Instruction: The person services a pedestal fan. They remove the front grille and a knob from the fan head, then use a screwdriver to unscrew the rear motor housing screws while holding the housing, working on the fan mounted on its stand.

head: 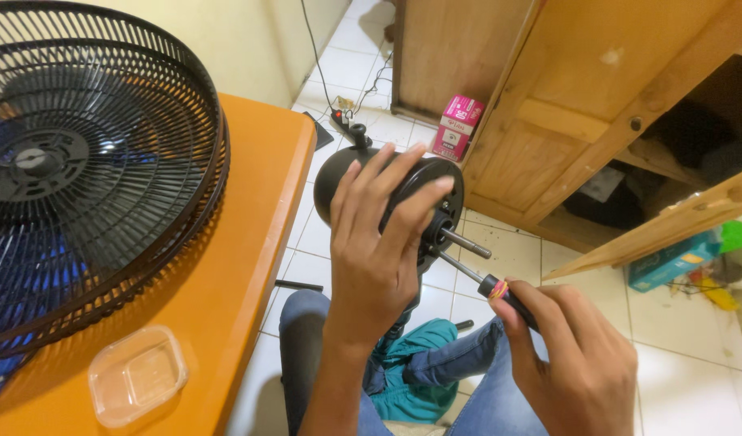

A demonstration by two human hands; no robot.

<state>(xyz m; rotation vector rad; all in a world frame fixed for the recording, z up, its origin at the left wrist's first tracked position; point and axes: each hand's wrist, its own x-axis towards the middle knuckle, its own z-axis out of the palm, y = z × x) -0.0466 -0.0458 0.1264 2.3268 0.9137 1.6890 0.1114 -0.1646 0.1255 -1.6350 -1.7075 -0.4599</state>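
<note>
My left hand grips a black fan motor housing, held above my lap with its metal shaft pointing right. A black-handled screwdriver with a red and yellow collar is in my right hand. Its thin blade reaches up and left, and the tip meets the front face of the housing just below the shaft. My fingers cover much of the housing's front.
Black fan grilles over blue blades lie on an orange table at left, with a clear plastic container near its front edge. Wooden cabinet doors stand open at right. A pink box and a power strip sit on the white tiled floor.
</note>
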